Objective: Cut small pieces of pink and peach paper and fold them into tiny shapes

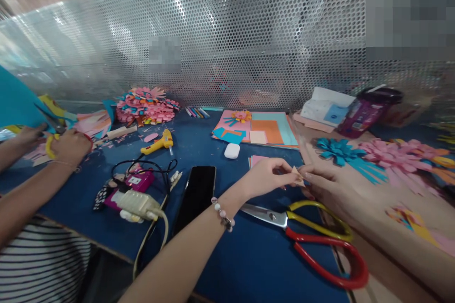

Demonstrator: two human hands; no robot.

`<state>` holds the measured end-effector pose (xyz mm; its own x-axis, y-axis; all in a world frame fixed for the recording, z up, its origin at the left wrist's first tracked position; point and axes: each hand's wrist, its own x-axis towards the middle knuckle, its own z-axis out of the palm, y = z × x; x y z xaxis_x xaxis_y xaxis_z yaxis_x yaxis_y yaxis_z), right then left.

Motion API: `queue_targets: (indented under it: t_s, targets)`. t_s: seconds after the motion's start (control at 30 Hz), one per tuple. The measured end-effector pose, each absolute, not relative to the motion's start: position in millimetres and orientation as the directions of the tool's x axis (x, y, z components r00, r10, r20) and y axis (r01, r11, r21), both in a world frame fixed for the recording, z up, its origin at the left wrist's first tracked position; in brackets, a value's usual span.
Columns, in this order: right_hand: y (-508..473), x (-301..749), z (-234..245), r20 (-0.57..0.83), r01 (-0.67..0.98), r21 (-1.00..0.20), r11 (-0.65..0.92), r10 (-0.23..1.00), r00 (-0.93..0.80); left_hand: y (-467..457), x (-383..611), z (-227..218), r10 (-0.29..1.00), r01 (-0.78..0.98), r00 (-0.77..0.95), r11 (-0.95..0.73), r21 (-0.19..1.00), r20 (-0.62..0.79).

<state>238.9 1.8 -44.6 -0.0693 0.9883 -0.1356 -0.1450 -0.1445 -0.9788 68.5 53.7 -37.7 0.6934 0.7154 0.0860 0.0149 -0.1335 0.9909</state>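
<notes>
A small folded piece of cream paper (297, 177) is pinched between my two hands above the right part of the blue table. My left hand (268, 175), with a bead bracelet at the wrist, grips its left side between thumb and fingers. From the right, my right hand (322, 181) closes its fingertips on the other side. Below my hands lie large scissors (272, 217) with one yellow and one red handle, blades pointing left. Partly hidden behind my left hand are pink paper pieces (256, 161).
A phone (199, 189), white earphone case (232, 151), glue gun (159, 143) and power strip with cables (137, 204) lie leftward. Coloured paper sheets (280, 125) sit behind. Paper flowers (145, 106) are heaped near the metal screen. At left, a co-worker's hands (69, 147) cut blue paper.
</notes>
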Motion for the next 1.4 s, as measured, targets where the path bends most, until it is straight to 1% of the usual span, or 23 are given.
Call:
queue_targets:
  t_s: [0.13, 0.27, 0.4, 0.53, 0.63, 0.77, 1.0, 1.3, 1.4]
  targets:
    - [4.6, 242.6, -52.4, -0.121, -0.156, -0.979, -0.13, 0.991, -0.064, 51.8, 68.5, -32.9, 0.72, 0.045, 0.69, -0.153, 0.987, 0.08]
    - [6.5, 245.2, -56.7, -0.103, -0.114, -0.987, -0.116, 0.988, -0.113, 50.3, 67.4, -29.7, 0.736, 0.093, 0.675, -0.163, 0.982, 0.058]
    - [6.4, 246.2, -58.2, -0.088, -0.076, -0.992, -0.099, 0.988, -0.129, 52.7, 67.3, -33.5, 0.728, 0.095, 0.68, -0.203, 0.974, 0.085]
    - [6.2, 244.8, -58.8, -0.063, -0.071, -0.995, -0.074, 0.988, -0.14, 53.8, 68.2, -34.4, 0.738, 0.081, 0.672, -0.164, 0.983, 0.068]
    - [5.5, 243.1, -57.8, -0.052, -0.041, -0.997, -0.058, 0.989, -0.138, 51.8, 68.3, -29.5, 0.749, 0.112, 0.662, -0.143, 0.983, 0.033]
    - [4.2, 242.0, -56.4, -0.046, 0.002, -0.999, -0.046, 0.99, -0.134, 49.7, 69.0, -25.7, 0.76, 0.136, 0.649, -0.147, 0.98, 0.024]
    - [4.8, 241.8, -59.0, -0.037, 0.053, -0.998, -0.03, 0.988, -0.147, 52.6, 71.1, -37.2, 0.754, 0.087, 0.654, -0.156, 0.984, 0.062]
    - [5.7, 241.0, -57.9, -0.044, -0.041, -0.998, -0.051, 0.985, -0.167, 53.2, 69.9, -35.3, 0.751, 0.104, 0.66, -0.133, 0.986, 0.031]
    - [4.7, 241.9, -59.3, -0.033, 0.047, -0.999, -0.025, 0.985, -0.171, 52.9, 69.1, -34.5, 0.736, 0.124, 0.677, -0.123, 0.985, 0.007]
